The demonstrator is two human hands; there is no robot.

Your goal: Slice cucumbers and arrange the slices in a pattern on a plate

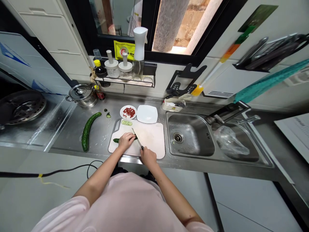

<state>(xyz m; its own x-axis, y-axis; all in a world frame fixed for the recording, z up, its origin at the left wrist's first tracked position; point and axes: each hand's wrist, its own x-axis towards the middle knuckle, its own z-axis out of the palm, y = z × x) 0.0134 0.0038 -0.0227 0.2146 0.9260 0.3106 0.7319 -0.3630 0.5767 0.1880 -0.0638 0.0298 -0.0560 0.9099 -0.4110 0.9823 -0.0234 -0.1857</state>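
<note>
My left hand (126, 141) rests on a short piece of green cucumber (116, 140) on a white plastic cutting board (152, 138), fingers curled over it. My right hand (148, 157) grips the handle of a kitchen knife (137, 138), whose blade stands on the board against the cucumber's far end. Several round cucumber slices (126, 122) lie in a row at the board's top edge. A longer curved cucumber (88, 131) lies on the steel counter to the left.
A small plate of red dried berries (128, 112) and a white square plate (147, 114) stand behind the board. A steel sink (188, 135) lies to the right, a lidded steel pot (82, 95) to the left. Bottles and jars stand on a wall shelf (124, 82).
</note>
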